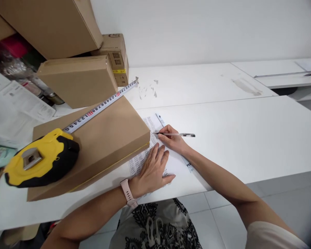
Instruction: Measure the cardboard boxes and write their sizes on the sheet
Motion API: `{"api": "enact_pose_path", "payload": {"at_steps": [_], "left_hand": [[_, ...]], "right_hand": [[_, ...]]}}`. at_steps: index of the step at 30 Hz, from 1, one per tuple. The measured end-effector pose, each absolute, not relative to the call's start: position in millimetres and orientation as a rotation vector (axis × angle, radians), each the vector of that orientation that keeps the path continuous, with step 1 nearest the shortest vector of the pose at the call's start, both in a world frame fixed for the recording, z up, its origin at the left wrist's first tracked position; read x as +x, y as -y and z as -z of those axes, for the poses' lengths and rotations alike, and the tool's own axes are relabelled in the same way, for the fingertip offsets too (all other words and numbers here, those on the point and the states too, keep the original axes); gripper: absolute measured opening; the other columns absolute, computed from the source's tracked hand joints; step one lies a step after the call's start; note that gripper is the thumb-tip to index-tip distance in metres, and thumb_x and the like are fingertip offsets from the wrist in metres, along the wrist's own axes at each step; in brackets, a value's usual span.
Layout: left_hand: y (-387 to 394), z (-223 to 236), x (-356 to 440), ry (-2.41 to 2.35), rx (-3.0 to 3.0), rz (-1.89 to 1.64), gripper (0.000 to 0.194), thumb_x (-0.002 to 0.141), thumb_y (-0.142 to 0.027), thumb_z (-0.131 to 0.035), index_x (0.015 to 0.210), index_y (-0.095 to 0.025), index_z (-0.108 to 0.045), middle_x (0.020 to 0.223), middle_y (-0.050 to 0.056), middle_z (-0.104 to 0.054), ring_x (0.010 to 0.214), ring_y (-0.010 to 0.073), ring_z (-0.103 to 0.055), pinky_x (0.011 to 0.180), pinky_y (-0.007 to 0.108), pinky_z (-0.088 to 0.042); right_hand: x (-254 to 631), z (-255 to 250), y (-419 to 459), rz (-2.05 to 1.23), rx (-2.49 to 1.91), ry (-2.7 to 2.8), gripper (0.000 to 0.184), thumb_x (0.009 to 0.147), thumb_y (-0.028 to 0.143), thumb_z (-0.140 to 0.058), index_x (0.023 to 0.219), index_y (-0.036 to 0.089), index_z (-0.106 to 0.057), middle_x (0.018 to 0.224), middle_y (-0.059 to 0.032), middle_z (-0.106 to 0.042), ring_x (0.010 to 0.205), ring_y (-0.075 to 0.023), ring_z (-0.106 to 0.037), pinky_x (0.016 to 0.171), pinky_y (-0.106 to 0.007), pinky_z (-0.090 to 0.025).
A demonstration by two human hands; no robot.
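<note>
Pen [186, 135] pinched between fingers of right hand [173, 140], tip at printed sheet [137, 164], just beside corner of box [114, 122]. Left hand [154, 169] flat on sheet, fingers released. White tabletop [235, 138] stretches wide rightward; front edge near left hand.

Reads as a packing or stock room, possibly office-type; can't pin it down further. Evidence: cardboard boxes [79, 79] piled on a long white worktop [228, 135], yellow tape measure [43, 157] run out across a flat carton [111, 124], closely printed sheet [137, 164], tiled floor [225, 216].
</note>
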State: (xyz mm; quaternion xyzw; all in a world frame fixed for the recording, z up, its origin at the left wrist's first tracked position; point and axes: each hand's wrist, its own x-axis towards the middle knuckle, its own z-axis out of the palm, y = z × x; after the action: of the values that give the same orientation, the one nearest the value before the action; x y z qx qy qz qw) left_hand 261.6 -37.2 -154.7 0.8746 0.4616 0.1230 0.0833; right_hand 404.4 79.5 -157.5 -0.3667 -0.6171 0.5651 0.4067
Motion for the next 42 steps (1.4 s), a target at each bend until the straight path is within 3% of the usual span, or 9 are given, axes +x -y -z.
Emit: {"api": "enact_pose_path", "payload": {"at_steps": [3, 6, 13, 42], "left_hand": [[37, 155, 261, -1.362, 2.615, -0.408, 0.081, 0.086, -0.057, -0.061, 0.141, -0.002, -0.041, 0.151, 0.028, -0.039, 0.146, 0.045, -0.023, 0.117, 0.058, -0.029], [37, 155, 260, -1.368, 2.609, -0.448, 0.081, 0.084, -0.057, -0.062, 0.14, -0.002, -0.042, 0.15, 0.027, -0.04, 0.146, 0.0448, -0.024, 0.116, 0.058, -0.031], [37, 155, 261, -1.361, 2.602, -0.485, 0.08, 0.082, -0.056, -0.065, 0.137, -0.002, -0.043, 0.148, 0.027, -0.042, 0.144, 0.0452, -0.027, 0.115, 0.058, -0.034], [37, 159, 260, -1.344, 2.574, -0.502, 0.077, 0.086, -0.056, -0.059, 0.141, -0.005, -0.039, 0.15, 0.026, -0.039, 0.146, 0.0431, -0.025, 0.116, 0.059, -0.031]], "right_hand": [[402, 157, -81, -1.471, -0.951, 1.53, 0.035, 0.082, 0.049, -0.069, 0.084, 0.024, -0.044, 0.062, 0.0055, -0.053, 0.056, -0.0127, -0.049, 0.054, -0.028, -0.038], [401, 152, -82, -1.35, -1.047, 1.626, 0.03, 0.085, 0.043, -0.063, 0.077, 0.024, -0.041, 0.055, 0.0081, -0.043, 0.049, -0.011, -0.04, 0.049, -0.026, -0.031], [403, 149, -82, -1.105, -1.1, 1.82, 0.018, 0.083, 0.026, -0.056, 0.071, 0.023, -0.044, 0.058, 0.0069, -0.038, 0.053, -0.0106, -0.036, 0.05, -0.027, -0.029], [402, 152, -78, -1.101, -1.088, 1.873, 0.019, 0.083, 0.028, -0.057, 0.073, 0.023, -0.041, 0.058, 0.0071, -0.035, 0.052, -0.0105, -0.034, 0.05, -0.026, -0.028]]}}
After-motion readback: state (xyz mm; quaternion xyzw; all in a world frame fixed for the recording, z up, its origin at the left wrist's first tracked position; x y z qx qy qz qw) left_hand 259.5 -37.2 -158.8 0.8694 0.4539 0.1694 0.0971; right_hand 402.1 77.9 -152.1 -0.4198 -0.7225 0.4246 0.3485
